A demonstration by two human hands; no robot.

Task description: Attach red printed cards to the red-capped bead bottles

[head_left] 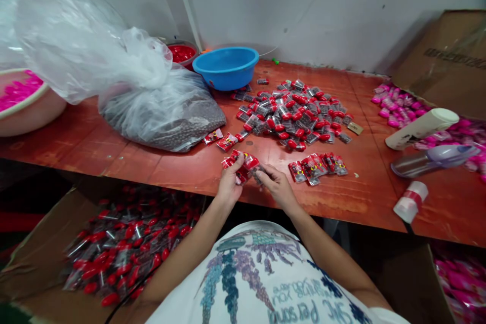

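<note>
Over the table's front edge, my left hand [229,180] is closed round several small red printed packets [248,161], its thumb on top. My right hand [278,185] pinches the right, clear end of one of these packets, with dark contents showing there. The two hands nearly meet at the packets. Right of my hands lies a row of similar red packets [313,166]. Two more loose packets [227,142] lie just beyond my left hand. Farther back spreads a heap of small clear containers with red caps [294,114] and dark contents.
A tied clear bag of dark beads [170,116] lies back left, beside a blue basin [227,68]. Below the table's left edge stands a carton [49,243] of red-capped containers. At right are a white tumbler [421,129], a purple-lidded bottle [431,159] and pink items [395,104].
</note>
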